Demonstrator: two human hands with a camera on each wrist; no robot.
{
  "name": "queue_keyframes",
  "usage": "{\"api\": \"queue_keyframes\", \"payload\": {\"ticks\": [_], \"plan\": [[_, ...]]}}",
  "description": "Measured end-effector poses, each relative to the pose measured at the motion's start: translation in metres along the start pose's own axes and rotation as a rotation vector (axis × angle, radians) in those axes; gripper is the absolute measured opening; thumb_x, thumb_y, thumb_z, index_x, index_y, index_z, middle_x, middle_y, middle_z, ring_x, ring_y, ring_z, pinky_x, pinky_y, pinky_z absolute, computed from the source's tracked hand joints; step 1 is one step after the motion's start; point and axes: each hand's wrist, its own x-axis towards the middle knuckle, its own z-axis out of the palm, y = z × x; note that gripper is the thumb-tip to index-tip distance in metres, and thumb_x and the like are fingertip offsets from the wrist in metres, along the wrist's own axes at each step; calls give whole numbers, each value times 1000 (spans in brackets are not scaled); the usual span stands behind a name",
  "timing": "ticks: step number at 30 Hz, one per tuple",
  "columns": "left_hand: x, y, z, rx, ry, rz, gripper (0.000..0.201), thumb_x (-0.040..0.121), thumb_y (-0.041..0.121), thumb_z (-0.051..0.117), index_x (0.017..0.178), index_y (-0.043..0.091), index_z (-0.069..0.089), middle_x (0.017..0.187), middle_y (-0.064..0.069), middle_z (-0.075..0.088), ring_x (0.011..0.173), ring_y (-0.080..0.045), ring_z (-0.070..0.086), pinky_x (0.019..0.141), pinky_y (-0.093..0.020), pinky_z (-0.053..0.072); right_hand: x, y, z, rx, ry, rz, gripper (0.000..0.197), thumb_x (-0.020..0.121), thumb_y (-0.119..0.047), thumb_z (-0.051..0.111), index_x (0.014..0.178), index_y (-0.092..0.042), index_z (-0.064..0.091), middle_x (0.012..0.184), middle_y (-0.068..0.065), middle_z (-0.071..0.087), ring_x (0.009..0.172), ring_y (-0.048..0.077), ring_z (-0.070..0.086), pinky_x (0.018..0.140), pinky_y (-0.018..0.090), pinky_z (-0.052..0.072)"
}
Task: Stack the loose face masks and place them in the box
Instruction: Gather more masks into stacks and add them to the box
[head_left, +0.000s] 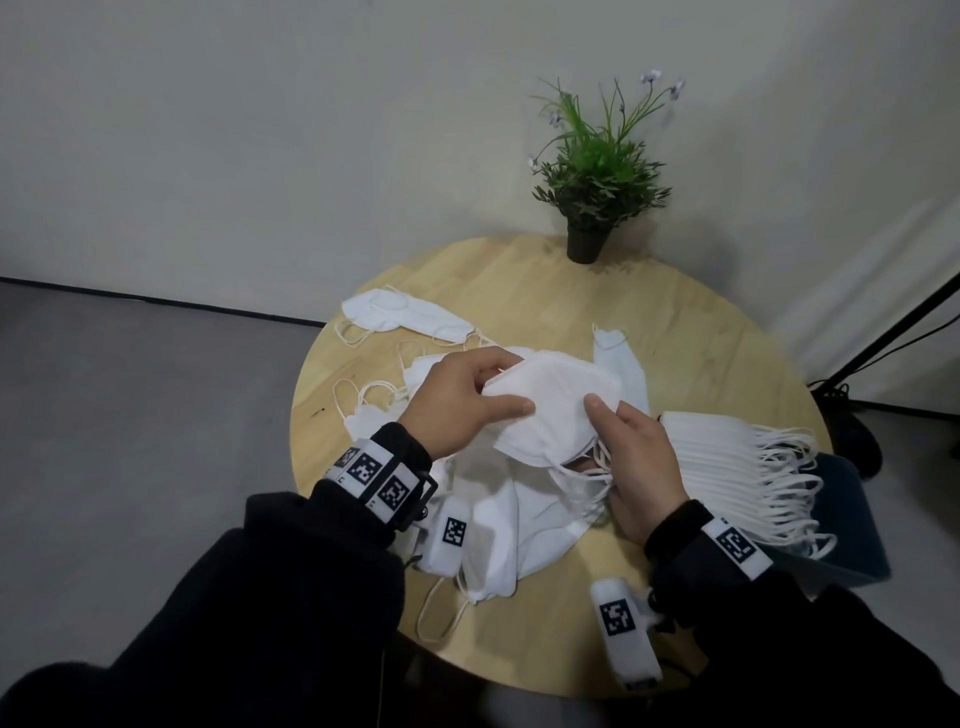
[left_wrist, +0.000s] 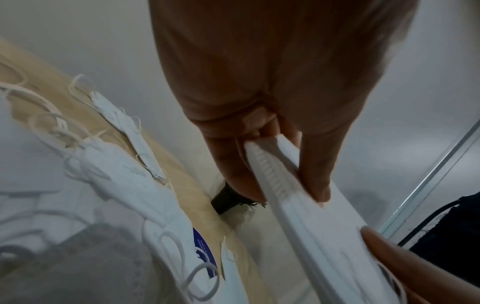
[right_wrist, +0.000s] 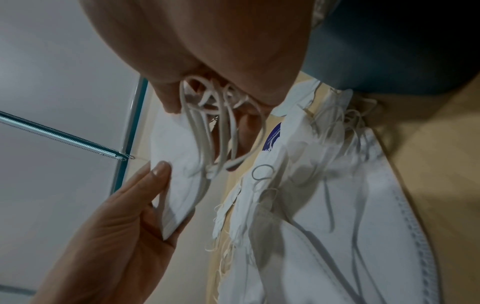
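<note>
- Head view: both hands are up over the middle of the bench (head_left: 675, 322), sharing a small bundle of white masks (head_left: 550, 410). The bundle's long axis runs from the left hand (head_left: 457, 400) down toward the right hand (head_left: 641, 467), tilted a bit.
- The big finished stack (head_left: 727, 467), ear loops fanned outward, sits just beside the right hand on its outer side, so I'd say the right hand is the one to carry the bundle over. Loose masks (head_left: 405, 314) are scattered beyond the left hand. I honestly can't make out the box for sure.
- Left wrist view: the left hand's fingers (left_wrist: 314, 164) and thumb pinch one end of the bundle, edge-on, several layers thick.
- Right wrist view: the right hand (right_wrist: 207, 51) is curled around the other end with the ear loops (right_wrist: 215, 127) bunched in its grip; more masks lie below on the bench.
</note>
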Motion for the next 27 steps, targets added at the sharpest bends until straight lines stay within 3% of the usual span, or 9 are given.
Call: {"api": "queue_keyframes", "payload": {"ticks": [4,7,11,15,17,21,23,25,27], "plan": [[0,-3,4,-37,19,9,35,81,23,88,113,23,76,106,1,78,102,-22,74,95,-49,59,-4,-2,1,-26,-62,-30,22,102,-13,61,119,-6,73,113,18,77,108,43,72,95,57,57],[-2,1,0,-10,110,23,19,97,35,71,112,24,76,105,6,76,100,-18,71,87,-36,56,-6,-2,2,-146,-36,-210,20,98,-2,64,111,-11,76,103,6,80,99,30,75,87,50,60],[-7,9,-7,-265,92,-333,50,97,67,51,117,26,70,100,-5,75,85,-26,74,67,-34,56,-10,-8,-4,-294,-143,-503,27,97,-1,62,111,-16,79,117,-7,77,116,11,68,104,35,51],[-11,8,-1,-354,-49,-272,35,100,22,67,135,26,63,120,-11,73,100,-26,73,70,-36,59,-5,3,-15,-865,-278,-774,46,85,-7,59,111,-37,80,152,-3,55,143,20,44,119,36,32],[-9,5,-8,-221,-42,-126,44,98,3,64,135,26,61,121,-4,73,108,-20,71,83,-31,58,-8,2,-17,-843,-267,-710,66,72,5,54,115,-41,76,157,-12,45,148,16,35,121,37,27],[-10,10,-21,-115,-126,41,31,92,11,65,122,20,67,120,-1,73,116,-21,68,98,-37,55,-18,-14,-19,-368,-163,-397,63,76,-3,62,126,-42,54,141,-32,52,142,-4,40,122,47,31],[-14,18,-18,-149,-185,40,25,91,15,66,116,15,68,110,1,73,108,-17,69,87,-30,55,-19,-20,-21,-293,-219,-248,70,77,-29,76,139,-45,49,147,-20,54,140,-1,46,116,41,38],[-17,21,-14,-149,-220,61,20,91,16,66,111,14,67,103,5,72,101,-14,68,83,-26,53,-16,-18,-24,-270,-354,-95,70,74,-26,86,138,-27,59,135,-2,67,122,12,63,101,36,50],[-19,24,-12,-149,-232,56,18,91,15,68,109,13,66,101,3,72,99,-16,68,84,-31,54,-18,-16,-24,-271,-403,-33,37,74,-15,87,103,0,70,98,15,71,86,24,66,79,34,53]]}}
